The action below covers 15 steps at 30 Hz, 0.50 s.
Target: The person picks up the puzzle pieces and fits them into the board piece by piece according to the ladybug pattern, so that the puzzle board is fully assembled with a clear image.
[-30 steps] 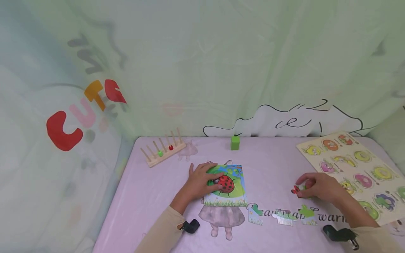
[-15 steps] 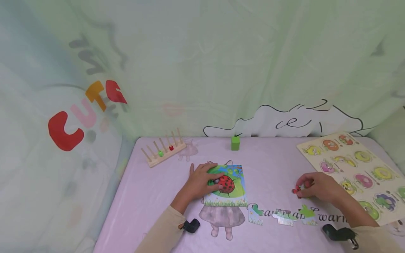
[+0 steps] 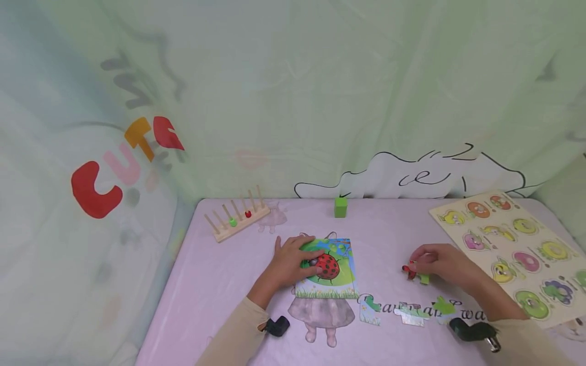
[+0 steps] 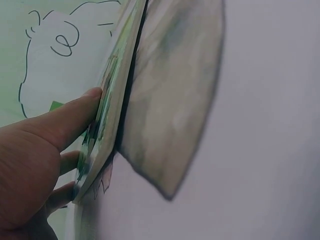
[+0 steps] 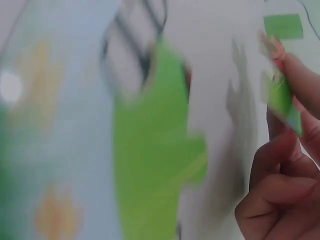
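Note:
My left hand (image 3: 289, 262) rests on a square ladybug puzzle board (image 3: 327, 294), its fingers spread over the picture's left part. In the left wrist view the thumb (image 4: 75, 120) presses on the board's face, and the board (image 4: 127, 75) shows edge-on. My right hand (image 3: 441, 264) pinches a red and green puzzle piece (image 3: 425, 279) between thumb and fingers, right of the board. The right wrist view shows this piece (image 5: 281, 97) tilted at the fingertips. Several loose puzzle pieces (image 3: 413, 315) lie on the table in front, one of them a blurred green piece (image 5: 150, 165).
A wooden peg rack (image 3: 241, 223) with a green and a red bead stands at the back left. The green block (image 3: 340, 207) sits near the table's back edge. A large fruit puzzle board (image 3: 508, 249) lies at the right, beside my right forearm.
My right hand has moved left towards the ladybug board, carrying the pinched puzzle piece, and more of the piece's green part shows. The left hand has stayed on the board.

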Tool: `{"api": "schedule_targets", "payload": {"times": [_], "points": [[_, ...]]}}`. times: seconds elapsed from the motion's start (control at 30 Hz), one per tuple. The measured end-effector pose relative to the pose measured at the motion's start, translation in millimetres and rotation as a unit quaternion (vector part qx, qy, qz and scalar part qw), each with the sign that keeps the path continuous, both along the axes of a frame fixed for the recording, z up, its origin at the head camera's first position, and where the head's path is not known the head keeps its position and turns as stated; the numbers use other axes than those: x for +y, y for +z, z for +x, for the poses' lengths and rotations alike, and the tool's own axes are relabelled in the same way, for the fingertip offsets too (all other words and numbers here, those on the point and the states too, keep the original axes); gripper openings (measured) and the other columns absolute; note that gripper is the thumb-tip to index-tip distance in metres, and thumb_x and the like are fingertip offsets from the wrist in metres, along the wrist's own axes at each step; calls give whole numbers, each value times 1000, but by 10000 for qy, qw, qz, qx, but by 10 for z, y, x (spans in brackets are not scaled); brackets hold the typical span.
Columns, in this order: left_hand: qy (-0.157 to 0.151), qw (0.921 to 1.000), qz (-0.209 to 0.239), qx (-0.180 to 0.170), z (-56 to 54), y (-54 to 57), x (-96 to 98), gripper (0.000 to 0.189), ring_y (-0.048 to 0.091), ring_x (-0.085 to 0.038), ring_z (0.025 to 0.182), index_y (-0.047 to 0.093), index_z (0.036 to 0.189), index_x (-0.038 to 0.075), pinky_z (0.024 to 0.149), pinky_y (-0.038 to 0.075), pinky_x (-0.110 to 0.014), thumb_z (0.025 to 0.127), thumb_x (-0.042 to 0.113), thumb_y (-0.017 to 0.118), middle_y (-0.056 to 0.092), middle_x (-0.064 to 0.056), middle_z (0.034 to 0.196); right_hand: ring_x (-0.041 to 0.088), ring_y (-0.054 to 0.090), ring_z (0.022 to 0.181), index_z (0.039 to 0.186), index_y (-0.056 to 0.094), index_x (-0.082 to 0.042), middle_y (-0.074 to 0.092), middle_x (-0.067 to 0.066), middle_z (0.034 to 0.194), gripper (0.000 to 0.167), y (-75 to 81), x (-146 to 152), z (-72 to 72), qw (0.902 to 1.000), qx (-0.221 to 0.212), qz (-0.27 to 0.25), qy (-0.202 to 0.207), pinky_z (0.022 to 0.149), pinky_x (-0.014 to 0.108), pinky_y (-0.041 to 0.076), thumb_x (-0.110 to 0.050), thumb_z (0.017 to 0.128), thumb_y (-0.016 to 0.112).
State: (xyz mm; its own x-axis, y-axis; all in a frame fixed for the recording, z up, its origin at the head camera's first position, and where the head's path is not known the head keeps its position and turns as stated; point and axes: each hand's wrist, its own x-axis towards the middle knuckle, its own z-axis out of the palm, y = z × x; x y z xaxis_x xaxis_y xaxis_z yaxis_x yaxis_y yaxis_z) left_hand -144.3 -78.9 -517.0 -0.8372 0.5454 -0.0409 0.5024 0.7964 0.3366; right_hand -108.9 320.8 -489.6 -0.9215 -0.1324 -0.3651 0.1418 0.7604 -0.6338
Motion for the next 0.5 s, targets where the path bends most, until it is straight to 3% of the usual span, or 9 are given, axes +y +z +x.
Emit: {"api": "schedule_targets", "payload": {"times": [0.17,0.37,0.5], "points": [[-5,10000,5,42,-4,-9,8,51,39,-28,148,59,142,42,117,16,-76,93,58,66,42,5,161,17,55,83,106,73,-12,66,1,88,24,12,-205,-51,9991,84,-387,166,67,26,44,-33,95,72],[-4,10000,1,93,-11,-21,4,51,39,-27,147,59,141,42,116,17,-76,93,57,67,43,4,161,20,60,65,116,69,-9,68,8,85,29,25,-462,-106,9916,-407,-1224,70,57,27,49,-29,96,72],[-11,10000,-7,66,-8,-20,5,51,39,-27,147,59,141,42,116,17,-76,94,57,66,43,5,161,22,64,72,121,70,-8,64,9,95,29,32,-597,-127,9877,-487,-1479,119,62,27,54,-23,96,71]]}}
